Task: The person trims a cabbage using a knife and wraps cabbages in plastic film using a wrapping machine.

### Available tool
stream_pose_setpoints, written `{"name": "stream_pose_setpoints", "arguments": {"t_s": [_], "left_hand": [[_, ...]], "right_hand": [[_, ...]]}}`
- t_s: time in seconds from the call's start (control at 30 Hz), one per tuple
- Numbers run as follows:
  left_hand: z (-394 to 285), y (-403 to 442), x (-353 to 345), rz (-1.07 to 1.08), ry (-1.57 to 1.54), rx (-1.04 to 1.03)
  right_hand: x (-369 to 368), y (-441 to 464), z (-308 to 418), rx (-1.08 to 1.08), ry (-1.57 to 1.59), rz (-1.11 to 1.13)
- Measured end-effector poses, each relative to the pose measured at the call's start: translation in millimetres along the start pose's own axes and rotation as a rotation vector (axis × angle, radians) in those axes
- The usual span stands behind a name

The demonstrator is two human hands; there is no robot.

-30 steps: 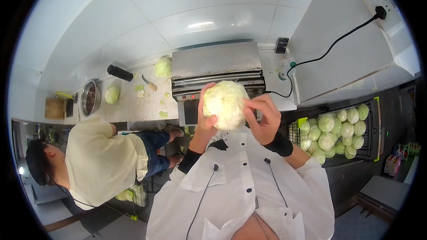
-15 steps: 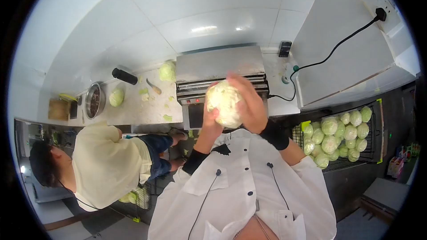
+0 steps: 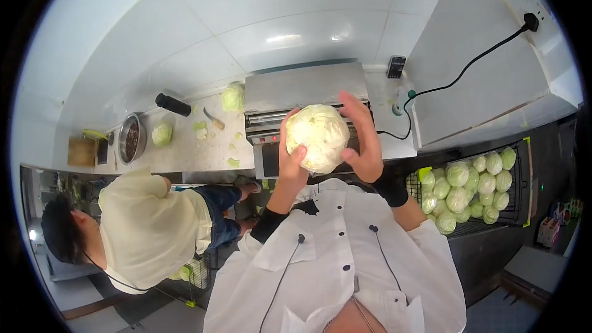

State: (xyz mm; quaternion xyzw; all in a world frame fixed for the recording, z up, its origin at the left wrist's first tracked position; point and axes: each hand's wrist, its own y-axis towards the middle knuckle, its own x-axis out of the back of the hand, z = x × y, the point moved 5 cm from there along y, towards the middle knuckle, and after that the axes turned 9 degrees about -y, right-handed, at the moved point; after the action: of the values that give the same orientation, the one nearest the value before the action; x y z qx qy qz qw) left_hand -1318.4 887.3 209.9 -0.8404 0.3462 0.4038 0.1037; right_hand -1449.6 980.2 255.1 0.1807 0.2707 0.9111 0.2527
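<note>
A pale green-white cabbage is held up in front of my chest. My left hand grips its left side, thumb across the near face and fingers behind. Off the cabbage's right side, my right hand has its fingers spread and thumb apart; whether the thumb tip touches the cabbage I cannot tell. Just beyond and partly below the hands sits a metal wrapping machine with rollers and a small red light. The cabbage covers part of its front.
On the counter lie a knife, leaf scraps, a black cylinder, two cabbages and a metal bowl. Several wrapped cabbages fill a basket at right. A co-worker bends at left. A black cord crosses the right wall.
My right hand has come off the cabbage to the right and spread its fingers. The cabbage is turned and slightly nearer the camera, still in my left hand.
</note>
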Motion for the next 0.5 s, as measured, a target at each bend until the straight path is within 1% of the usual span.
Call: {"name": "stream_pose_setpoints", "arguments": {"t_s": [0.07, 0.17, 0.27, 0.3, 0.4, 0.43, 0.5], "left_hand": [[0.3, 2.6, 2.0, 0.021, -0.014, 0.038], [6.5, 0.3, 14.8, 0.074, 0.059, 0.113], [17.9, -3.9, 19.8, -0.025, 0.061, 0.144], [21.4, -5.1, 19.2, -0.052, 0.037, 0.172], [36.4, -7.1, 26.3, -0.169, -0.007, 0.175], [40.3, -8.1, 29.0, -0.170, -0.024, 0.184], [41.5, -7.8, 29.1, -0.169, -0.009, 0.179]], "right_hand": [[-1.7, 5.3, 6.3, 0.013, -0.084, 0.141], [0.4, 9.1, 4.4, 0.080, -0.251, 0.347], [-1.8, 5.2, -9.4, 0.078, -0.283, 0.407], [-8.7, 2.3, -3.9, 0.062, -0.335, 0.383], [-17.8, -10.8, -11.2, 0.131, -0.390, 0.228], [-18.1, -13.3, -14.3, 0.156, -0.398, 0.221], [-17.2, -13.4, -16.8, 0.140, -0.364, 0.203]]}}
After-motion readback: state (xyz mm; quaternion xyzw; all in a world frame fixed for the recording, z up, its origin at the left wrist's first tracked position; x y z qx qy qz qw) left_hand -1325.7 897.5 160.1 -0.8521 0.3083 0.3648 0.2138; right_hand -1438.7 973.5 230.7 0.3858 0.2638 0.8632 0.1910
